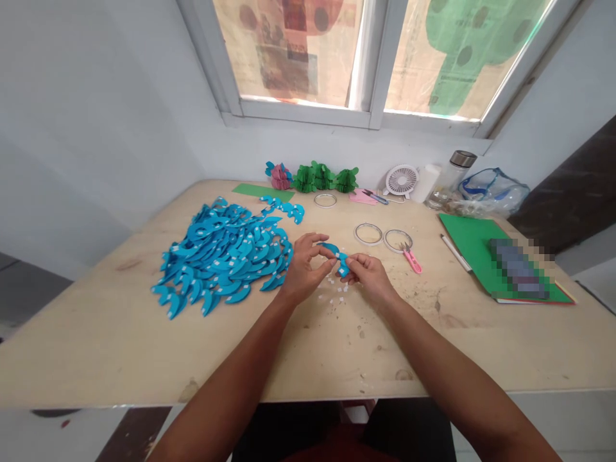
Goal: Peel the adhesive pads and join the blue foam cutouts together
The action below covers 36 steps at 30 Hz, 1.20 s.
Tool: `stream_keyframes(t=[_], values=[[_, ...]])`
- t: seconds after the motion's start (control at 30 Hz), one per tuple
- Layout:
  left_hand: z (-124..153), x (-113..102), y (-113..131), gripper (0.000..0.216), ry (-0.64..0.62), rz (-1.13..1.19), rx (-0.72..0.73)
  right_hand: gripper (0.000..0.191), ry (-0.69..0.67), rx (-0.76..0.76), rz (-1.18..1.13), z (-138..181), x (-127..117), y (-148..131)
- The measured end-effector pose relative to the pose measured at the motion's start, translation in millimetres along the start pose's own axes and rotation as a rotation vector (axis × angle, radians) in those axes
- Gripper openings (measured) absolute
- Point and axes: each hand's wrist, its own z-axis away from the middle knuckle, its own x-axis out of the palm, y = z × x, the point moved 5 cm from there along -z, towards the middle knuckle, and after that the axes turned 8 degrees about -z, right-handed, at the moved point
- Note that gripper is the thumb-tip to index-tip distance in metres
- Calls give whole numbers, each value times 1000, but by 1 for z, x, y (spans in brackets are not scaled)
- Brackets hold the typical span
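So the right hand (369,274) is pinching a blue paper piece (342,264) dotted with white squares, thumb and fingers closing on its near end. The left hand (307,266) is curling in from the other side, thumb and index finger sitting right at the piece; honestly can't tell if it's gripping or just touching. The piece is hovering over the middle of the wooden table (231,346), between the two hands.

Little white scraps (343,299) are lying scattered just below it. Over by the left hand, a big messy pile of blue pieces (231,250) is spreading out, most showing the same white squares, with a smaller blue bunch (289,208) lying just behind it, near a green strip (250,190).

Past the right hand, two tape rings (369,243) are lying side by side, and pink-handled snips (412,260) are resting with their tips over one of them. Farther right, a white pen (455,252) is lying beside some green sheets (469,240), and a pixelated object is sitting on top.

Along the wall, green paper ornaments (322,178), a small white fan (402,181) and a clear bag (500,192) are lining up under the window.
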Motion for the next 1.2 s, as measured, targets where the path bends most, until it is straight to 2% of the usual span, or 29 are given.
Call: stream_keyframes(t=[0.1, 0.3, 0.6, 0.87, 1.2], values=[[0, -3, 8, 6, 33, -50, 76, 22, 45, -25, -22, -1, -3, 0], [3, 9, 17, 10, -75, -192, 198, 23, 75, -88, -9, -3, -6, 0], [3, 14, 17, 16, -108, -327, 227, 27, 69, -160, 132, -8, -11, 7], [7, 17, 22, 24, -71, -446, 281, 26, 82, -191, 166, -8, -11, 11], [8, 18, 20, 21, -48, -411, 269, 24, 104, -204, 156, -6, -11, 10]])
